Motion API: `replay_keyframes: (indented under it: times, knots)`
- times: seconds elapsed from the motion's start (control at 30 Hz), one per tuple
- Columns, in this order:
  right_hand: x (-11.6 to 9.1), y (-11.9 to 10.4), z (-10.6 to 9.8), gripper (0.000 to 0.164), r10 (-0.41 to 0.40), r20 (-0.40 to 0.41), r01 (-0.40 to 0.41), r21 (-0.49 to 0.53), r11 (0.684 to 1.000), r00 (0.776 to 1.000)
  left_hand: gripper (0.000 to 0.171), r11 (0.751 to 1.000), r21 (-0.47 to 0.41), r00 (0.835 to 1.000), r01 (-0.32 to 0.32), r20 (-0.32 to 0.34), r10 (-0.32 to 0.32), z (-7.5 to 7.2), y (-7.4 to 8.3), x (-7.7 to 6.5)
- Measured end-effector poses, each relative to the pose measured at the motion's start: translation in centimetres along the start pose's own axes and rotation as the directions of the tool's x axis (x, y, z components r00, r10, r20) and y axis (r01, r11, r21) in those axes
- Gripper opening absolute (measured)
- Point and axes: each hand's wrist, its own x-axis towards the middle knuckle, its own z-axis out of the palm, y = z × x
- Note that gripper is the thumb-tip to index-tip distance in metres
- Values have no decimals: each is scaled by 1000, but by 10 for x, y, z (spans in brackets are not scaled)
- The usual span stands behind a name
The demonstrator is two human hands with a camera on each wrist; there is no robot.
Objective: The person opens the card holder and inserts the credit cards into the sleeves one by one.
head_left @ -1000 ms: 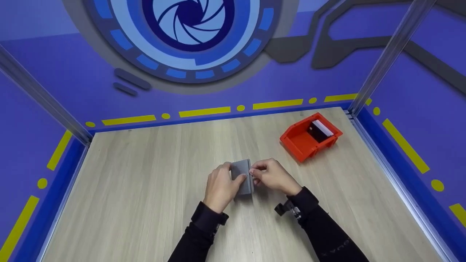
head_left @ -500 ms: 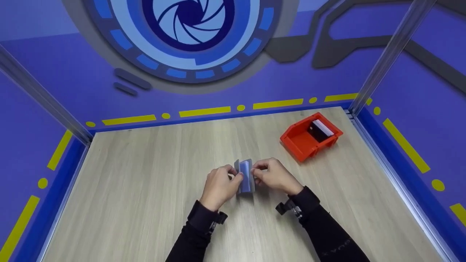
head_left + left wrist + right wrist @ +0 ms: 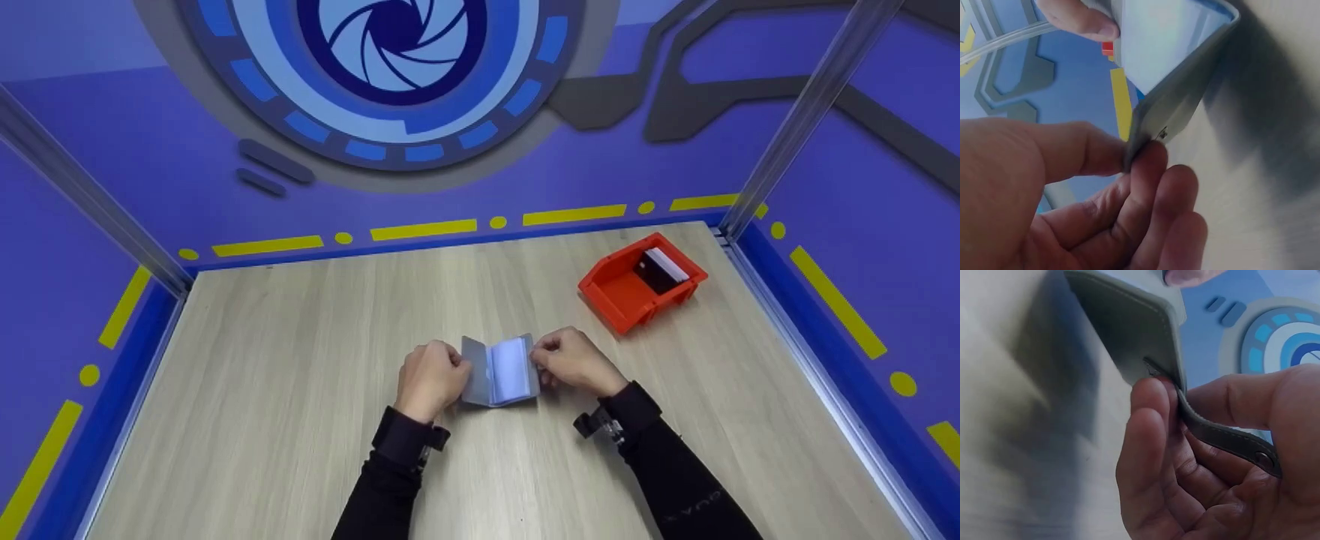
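A grey card holder point(image 3: 476, 373) stands spread like a small book between the hands in the head view. Its clear plastic sleeves point(image 3: 511, 369) lie against the right cover. My left hand point(image 3: 430, 380) pinches the outer edge of the left cover between thumb and fingers, as the left wrist view shows close up. On the other side, my right hand point(image 3: 577, 364) pinches the right cover's edge. A strap with a snap button point(image 3: 1224, 437) runs from that cover past the right fingers toward the palm.
An orange-red open-front bin point(image 3: 619, 296) sits at the back right of the wooden table point(image 3: 300, 360). Dark and white cards point(image 3: 661, 270) stand inside it. Blue-purple printed walls point(image 3: 420, 180) enclose the back and sides.
The card holder went from closed to spread apart, baring its clear sleeves. My left hand moved left with the left cover; my right hand shifted slightly right, still pinching the right cover.
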Motion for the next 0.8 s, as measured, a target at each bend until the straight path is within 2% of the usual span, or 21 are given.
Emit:
replay_keyframes:
  times: [0.2, 0.47, 0.7, 0.8]
  knots:
    - [4, 7, 2, 18, 29, -38, -33, -99, 995, 999, 51, 1000, 28, 1000, 2, 19, -3, 6, -13, 6]
    - [8, 14, 5, 24, -8, -134, -27, -263, 965, 991, 56, 993, 103, 997, 49, 50, -54, 15, -26, 11]
    - [8, 14, 7, 9, -52, -202, -30, -383, 923, 978, 54, 990, 127, 996, 62, 55, -70, 17, -28, 12]
    - [7, 12, 7, 9, -90, -215, -6, -408, 913, 972, 54, 990, 129, 996, 66, 58, -74, 17, -26, 12]
